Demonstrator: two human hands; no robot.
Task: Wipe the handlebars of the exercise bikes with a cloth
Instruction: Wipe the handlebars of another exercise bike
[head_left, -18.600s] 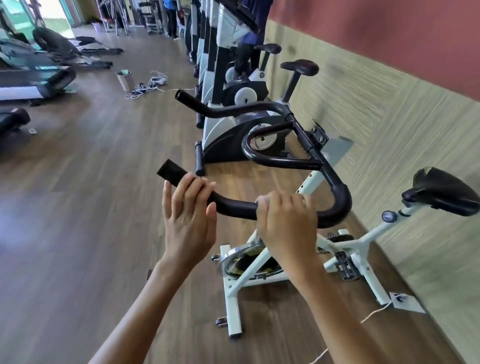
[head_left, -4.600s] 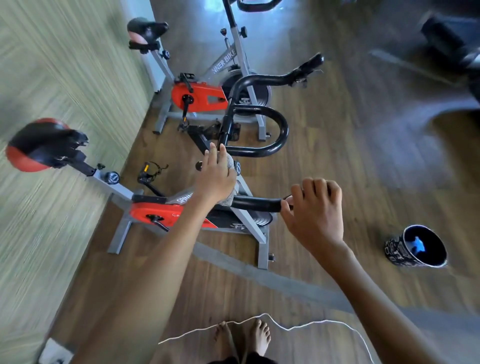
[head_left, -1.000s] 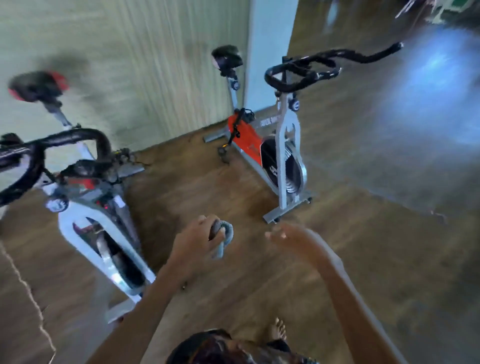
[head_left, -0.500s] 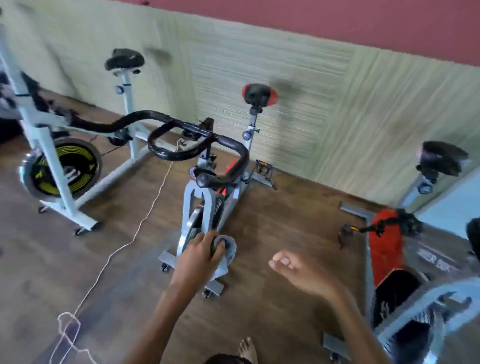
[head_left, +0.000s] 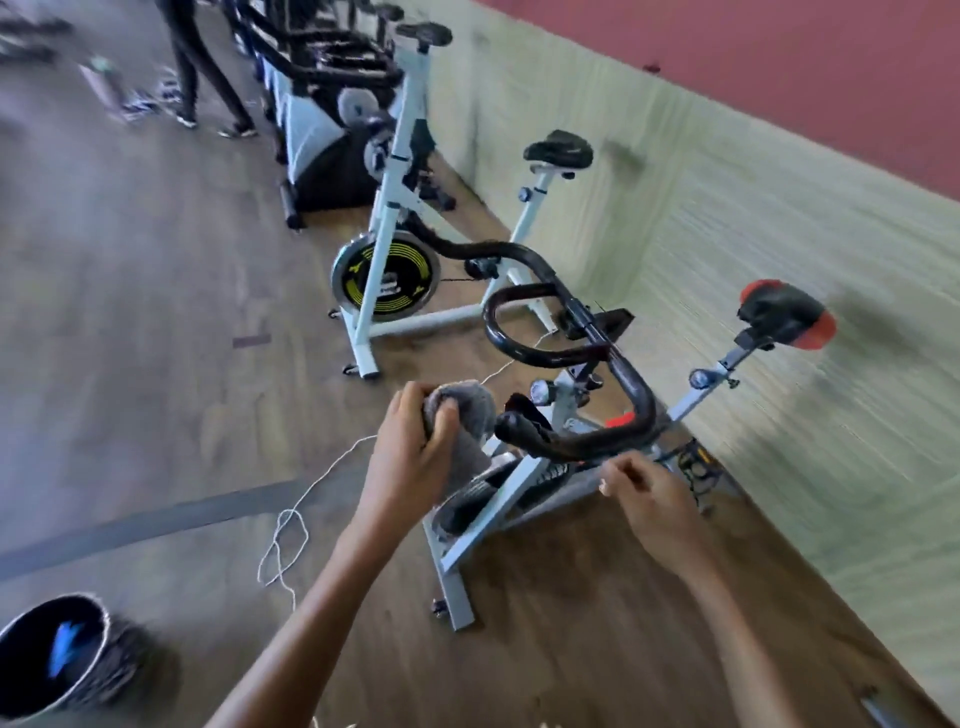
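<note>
A grey-framed exercise bike with a red and black saddle (head_left: 782, 314) stands right in front of me by the wall. Its black handlebars (head_left: 621, 364) curve toward me, and the near grip end (head_left: 511, 423) points at my left hand. My left hand (head_left: 410, 457) holds a bunched grey cloth (head_left: 462, 408) just left of that grip end, apart from it. My right hand (head_left: 649, 499) hovers below the bar's right bend with loosely curled fingers, holding nothing.
A white bike with a yellow and black flywheel (head_left: 387, 273) stands behind, with more machines in a row beyond it. A white cord (head_left: 291, 519) lies looped on the wood floor. A dark bin (head_left: 57, 654) sits at lower left. A person's legs (head_left: 202, 67) stand far off.
My view has swung left along the wall and the grey bike is now close. Both hands have risen toward its handlebars, the left still gripping the cloth.
</note>
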